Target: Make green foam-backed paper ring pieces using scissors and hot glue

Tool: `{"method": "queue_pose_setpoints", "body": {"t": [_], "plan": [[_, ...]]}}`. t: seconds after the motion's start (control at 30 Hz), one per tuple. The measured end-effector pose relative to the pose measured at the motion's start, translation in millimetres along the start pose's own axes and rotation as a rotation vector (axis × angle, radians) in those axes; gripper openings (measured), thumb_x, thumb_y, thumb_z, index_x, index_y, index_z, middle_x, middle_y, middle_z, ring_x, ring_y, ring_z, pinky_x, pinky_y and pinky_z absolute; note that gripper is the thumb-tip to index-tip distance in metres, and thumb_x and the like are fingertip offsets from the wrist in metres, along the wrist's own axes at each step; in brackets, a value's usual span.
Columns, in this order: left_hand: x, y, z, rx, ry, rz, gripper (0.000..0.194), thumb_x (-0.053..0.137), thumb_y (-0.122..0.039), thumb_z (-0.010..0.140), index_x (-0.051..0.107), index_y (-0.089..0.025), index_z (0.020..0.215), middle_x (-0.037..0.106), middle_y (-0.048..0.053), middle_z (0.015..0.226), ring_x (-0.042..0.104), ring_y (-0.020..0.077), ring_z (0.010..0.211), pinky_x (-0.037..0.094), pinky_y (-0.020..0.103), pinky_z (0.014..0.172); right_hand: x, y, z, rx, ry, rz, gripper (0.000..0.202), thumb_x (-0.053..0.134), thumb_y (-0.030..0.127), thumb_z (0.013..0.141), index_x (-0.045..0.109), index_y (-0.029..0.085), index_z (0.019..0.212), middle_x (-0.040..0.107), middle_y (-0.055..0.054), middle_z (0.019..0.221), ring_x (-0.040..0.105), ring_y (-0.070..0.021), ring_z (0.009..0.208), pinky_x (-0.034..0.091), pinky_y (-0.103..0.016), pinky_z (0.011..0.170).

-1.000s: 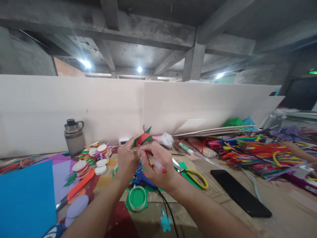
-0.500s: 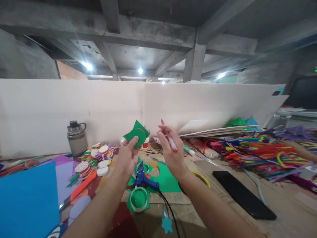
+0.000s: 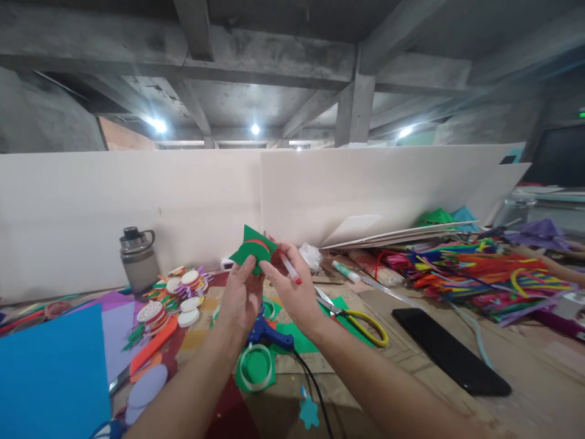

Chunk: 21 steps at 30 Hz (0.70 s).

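A green craft piece (image 3: 253, 249) with pointed corners and a round part edged in orange-red is held up between both hands. My left hand (image 3: 241, 294) is closed on its lower left, thumb on the front. My right hand (image 3: 292, 286) touches the piece's lower right with its fingertips and also holds a red-and-white pen (image 3: 290, 268) across the fingers. Below the hands lies a blue glue gun (image 3: 274, 335), partly hidden by them. Green sheet (image 3: 301, 339) and a white ring (image 3: 256, 367) over green material are near it.
Yellow-handled scissors (image 3: 365, 326) lie right of my right hand, with a black phone (image 3: 450, 350) beyond. Colourful pipe cleaners (image 3: 475, 274) heap at right. A bottle (image 3: 139, 259), white-and-red discs (image 3: 153, 314) and a blue sheet (image 3: 55, 372) are at left. White boards (image 3: 388, 195) stand behind.
My right hand has moved left to the green piece with the pen still in it, uncovering the scissors. The green piece has tilted slightly.
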<state>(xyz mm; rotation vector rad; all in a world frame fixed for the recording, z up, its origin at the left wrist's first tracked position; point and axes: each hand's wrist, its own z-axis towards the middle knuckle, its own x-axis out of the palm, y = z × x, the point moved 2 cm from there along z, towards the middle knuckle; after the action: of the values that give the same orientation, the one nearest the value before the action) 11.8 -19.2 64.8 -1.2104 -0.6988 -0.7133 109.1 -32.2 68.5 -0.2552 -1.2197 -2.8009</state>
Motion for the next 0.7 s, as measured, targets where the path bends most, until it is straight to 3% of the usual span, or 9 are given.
{"method": "queue_pose_setpoints", "body": {"t": [0.17, 0.27, 0.37, 0.5, 0.6, 0.7], "plan": [[-5.0, 6, 4, -0.043, 0.076, -0.015, 0.01, 0.075, -0.016, 0.071, 0.067, -0.016, 0.076, 0.072, 0.0, 0.078, 0.068, 0.0099, 0.077, 0.052, 0.018, 0.073, -1, 0, 1, -0.031, 0.045, 0.011, 0.028, 0.063, 0.029, 0.083, 0.054, 0.02, 0.108, 0.065, -0.004, 0.101, 0.064, -0.0168, 0.091, 0.052, -0.032, 0.086], [-11.1, 5, 8, -0.06, 0.12, 0.015, 0.013, 0.077, -0.018, 0.068, 0.067, -0.017, 0.075, 0.072, -0.001, 0.074, 0.067, 0.0104, 0.074, 0.053, 0.02, 0.074, -6, 0, 6, -0.038, 0.127, -0.036, 0.028, 0.062, 0.028, 0.084, 0.053, 0.02, 0.109, 0.065, -0.005, 0.102, 0.063, -0.0166, 0.09, 0.052, -0.031, 0.083], [-18.0, -3, 14, -0.082, 0.194, 0.103, 0.019, 0.077, -0.02, 0.067, 0.069, -0.018, 0.085, 0.074, 0.001, 0.084, 0.069, 0.0133, 0.081, 0.053, 0.025, 0.08, -15, 3, 14, -0.071, 0.215, -0.163, 0.025, 0.06, 0.025, 0.082, 0.054, 0.019, 0.106, 0.065, -0.003, 0.097, 0.062, -0.0159, 0.085, 0.05, -0.029, 0.079], [-25.7, -22, 22, -0.079, 0.347, 0.313, 0.039, 0.079, -0.027, 0.068, 0.069, -0.017, 0.104, 0.073, 0.008, 0.101, 0.069, 0.0201, 0.09, 0.053, 0.029, 0.082, -28, 15, 22, -0.157, 0.31, -0.421, 0.024, 0.06, 0.021, 0.078, 0.057, 0.018, 0.102, 0.06, 0.001, 0.086, 0.055, -0.0139, 0.077, 0.046, -0.028, 0.075], [-28.8, -37, 24, -0.055, 0.415, 0.529, 0.049, 0.082, -0.026, 0.064, 0.068, -0.017, 0.109, 0.073, 0.011, 0.101, 0.069, 0.0226, 0.089, 0.052, 0.029, 0.078, -33, 25, 23, -0.199, 0.392, -0.548, 0.022, 0.06, 0.018, 0.075, 0.058, 0.018, 0.098, 0.058, 0.002, 0.081, 0.052, -0.0129, 0.073, 0.043, -0.025, 0.069], [-28.0, -48, 22, -0.023, 0.493, 0.828, 0.045, 0.082, -0.024, 0.063, 0.07, -0.019, 0.107, 0.073, 0.01, 0.096, 0.068, 0.0216, 0.085, 0.052, 0.027, 0.073, -34, 32, 21, -0.219, 0.488, -0.613, 0.027, 0.06, 0.015, 0.075, 0.059, 0.018, 0.101, 0.061, 0.0, 0.086, 0.053, -0.0136, 0.074, 0.042, -0.025, 0.066]]}}
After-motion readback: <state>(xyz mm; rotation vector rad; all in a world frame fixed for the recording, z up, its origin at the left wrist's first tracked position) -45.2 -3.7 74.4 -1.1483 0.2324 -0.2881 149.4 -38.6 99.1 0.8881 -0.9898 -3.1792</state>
